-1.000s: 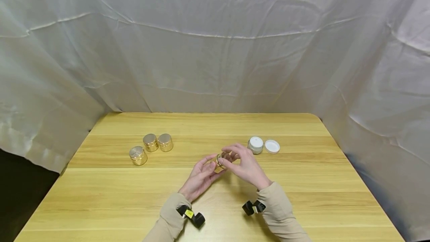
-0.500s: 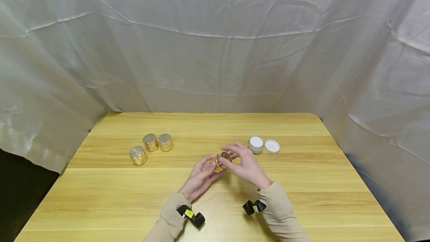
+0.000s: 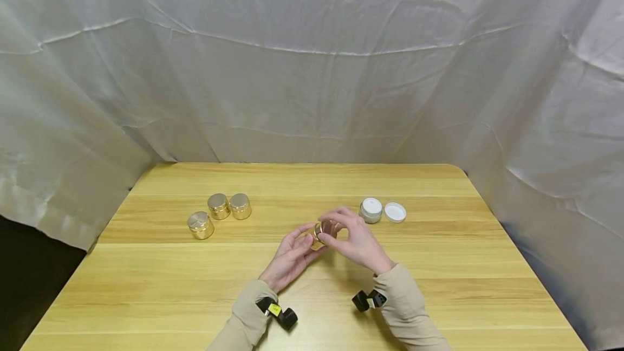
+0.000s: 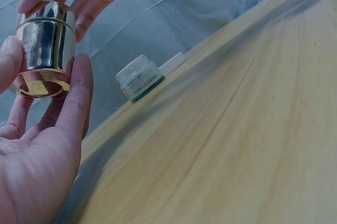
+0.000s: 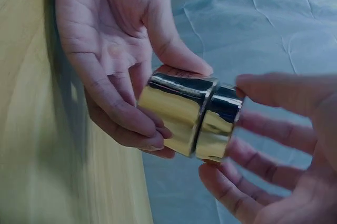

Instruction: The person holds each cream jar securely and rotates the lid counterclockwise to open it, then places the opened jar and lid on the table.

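Note:
A shiny gold cosmetic jar (image 5: 179, 108) is held up off the table, tilted, between both hands. My left hand (image 3: 290, 259) grips its body, thumb on one side and fingers round the other. My right hand (image 3: 358, 240) pinches the gold lid (image 5: 220, 121) by its rim, its thumb and fingertips on opposite sides. In the right wrist view a thin dark seam runs between lid and body. Small lettering marks the jar's side in the left wrist view, where the right hand's fingers come over the lid from above.
Three similar gold jars (image 3: 218, 206) stand at the left of the wooden table (image 3: 146, 286). Behind the right hand is a pale jar (image 3: 371, 210) with a white top and green base, beside a white lid (image 3: 395, 212). A grey curtain (image 3: 312, 96) hangs behind.
My right hand's thumb and fingers have shifted slightly around the lid's rim. The left hand and the things on the table have stayed in place.

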{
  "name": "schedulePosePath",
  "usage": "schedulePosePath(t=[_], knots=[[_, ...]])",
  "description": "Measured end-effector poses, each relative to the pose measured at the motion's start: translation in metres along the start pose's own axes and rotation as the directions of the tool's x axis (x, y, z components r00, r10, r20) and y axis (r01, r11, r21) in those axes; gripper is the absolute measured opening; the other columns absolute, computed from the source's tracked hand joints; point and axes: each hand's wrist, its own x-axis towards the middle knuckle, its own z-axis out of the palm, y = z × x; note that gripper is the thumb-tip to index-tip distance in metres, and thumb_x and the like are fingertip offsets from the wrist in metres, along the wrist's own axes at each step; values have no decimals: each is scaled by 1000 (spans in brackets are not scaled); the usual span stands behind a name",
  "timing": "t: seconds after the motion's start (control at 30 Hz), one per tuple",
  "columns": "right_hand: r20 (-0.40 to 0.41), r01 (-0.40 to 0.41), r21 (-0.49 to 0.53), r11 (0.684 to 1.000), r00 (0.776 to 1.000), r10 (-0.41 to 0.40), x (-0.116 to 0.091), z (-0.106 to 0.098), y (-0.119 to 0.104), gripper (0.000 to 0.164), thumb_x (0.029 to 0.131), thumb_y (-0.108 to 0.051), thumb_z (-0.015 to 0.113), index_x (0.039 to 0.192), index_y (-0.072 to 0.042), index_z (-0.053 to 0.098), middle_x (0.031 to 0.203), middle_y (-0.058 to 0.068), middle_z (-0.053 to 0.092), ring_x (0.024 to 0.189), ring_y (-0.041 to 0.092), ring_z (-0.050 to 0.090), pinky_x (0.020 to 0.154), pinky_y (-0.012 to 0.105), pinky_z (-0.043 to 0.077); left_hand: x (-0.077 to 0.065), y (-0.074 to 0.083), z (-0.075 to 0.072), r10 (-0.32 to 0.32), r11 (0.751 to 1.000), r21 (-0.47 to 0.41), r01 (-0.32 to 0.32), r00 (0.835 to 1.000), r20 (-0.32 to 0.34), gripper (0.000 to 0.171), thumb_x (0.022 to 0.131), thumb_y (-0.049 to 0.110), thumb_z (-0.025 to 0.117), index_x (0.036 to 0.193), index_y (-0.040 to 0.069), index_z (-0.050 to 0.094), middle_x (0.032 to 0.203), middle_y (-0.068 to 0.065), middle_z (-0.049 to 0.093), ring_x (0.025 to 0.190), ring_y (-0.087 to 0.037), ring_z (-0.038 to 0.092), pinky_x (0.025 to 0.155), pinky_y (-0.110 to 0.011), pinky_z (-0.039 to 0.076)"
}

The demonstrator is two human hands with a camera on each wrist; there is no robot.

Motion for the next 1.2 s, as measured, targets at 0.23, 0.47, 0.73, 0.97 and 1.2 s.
schedulePosePath(t=[0.23, 0.47, 0.73, 0.97, 1.2], knots=[[12, 26, 15, 1000, 1000, -27, 0, 1, 1, 34, 88, -18, 77, 119, -6, 70, 117, 8, 68, 101, 26, 67, 89, 37, 60, 0, 1, 0, -9, 1000, 6, 9, 1000, -1, 26, 103, 10, 52, 127, 18, 56, 130, 0, 64, 122, -10, 63, 116, -35, 47], [-22, -73, 37, 997, 997, 74, 2, 2, 0, 34, 93, -25, 72, 118, -3, 70, 106, 8, 70, 88, 20, 67, 78, 33, 61, 0, 1, 0, -3, 1000, 9, 3, 1000, -3, 26, 103, 11, 53, 127, 20, 57, 125, 3, 67, 119, -9, 64, 115, -36, 48], [-22, -58, 13, 998, 998, 59, 1, 2, 1, 34, 90, -24, 75, 116, -2, 71, 102, 8, 70, 85, 18, 66, 75, 26, 59, 0, 1, 0, -3, 1000, 8, 3, 1000, 3, 27, 103, 10, 52, 128, 20, 57, 125, 2, 67, 119, -9, 64, 116, -36, 47], [24, 4, 5, 1000, 1000, -4, 0, 1, 0, 33, 87, -16, 76, 119, -8, 70, 116, 7, 69, 102, 25, 66, 92, 41, 58, -1, 1, 0, -14, 1000, 17, 14, 1000, -7, 27, 103, 10, 52, 128, 18, 57, 134, -3, 62, 124, -13, 63, 117, -37, 46], [37, -29, -4, 1000, 999, 29, -1, 2, 0, 41, 90, -26, 75, 125, -6, 67, 120, 7, 68, 101, 25, 65, 92, 42, 56, -1, 1, 1, -33, 999, 5, 33, 998, -49, 28, 102, 11, 55, 130, 14, 53, 134, -4, 59, 124, -12, 62, 116, -34, 47]])
